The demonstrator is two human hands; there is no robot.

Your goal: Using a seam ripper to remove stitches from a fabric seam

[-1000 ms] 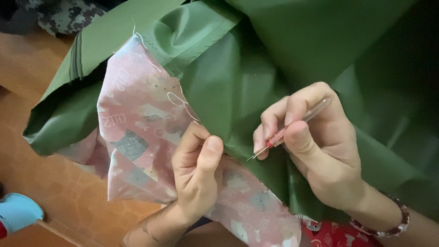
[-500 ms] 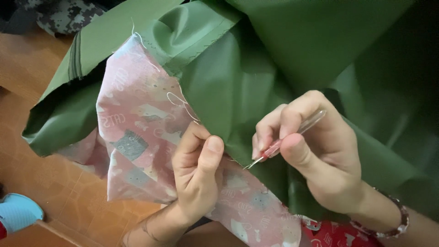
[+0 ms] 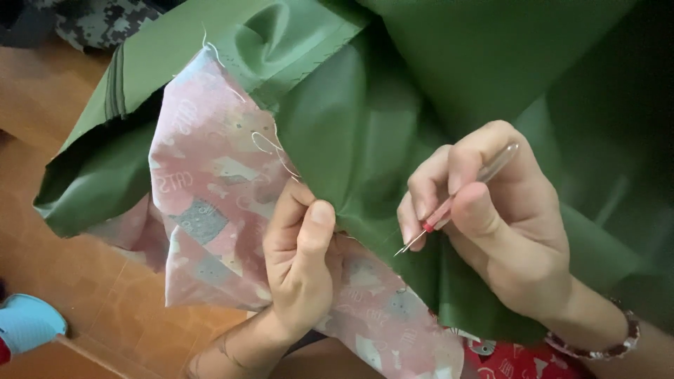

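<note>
My left hand (image 3: 302, 260) pinches the seam where a pink patterned cloth (image 3: 210, 210) joins a large green fabric (image 3: 393, 91). Loose white thread (image 3: 270, 147) curls along that seam above my thumb. My right hand (image 3: 491, 217) holds a seam ripper (image 3: 456, 203) with a clear handle and a small red ball near its metal tip. The tip points down-left, a short way to the right of my left thumb and just above the green fabric. A beaded bracelet (image 3: 597, 344) circles my right wrist.
Below the fabrics lies a wooden floor (image 3: 63, 161). A light blue object (image 3: 28, 323) sits at the lower left edge. Camouflage-patterned cloth (image 3: 98, 21) shows at the top left, and red printed cloth (image 3: 512, 361) at the bottom right.
My right hand has drawn the seam ripper slightly to the right, away from the seam. My left hand keeps its pinch on the cloth.
</note>
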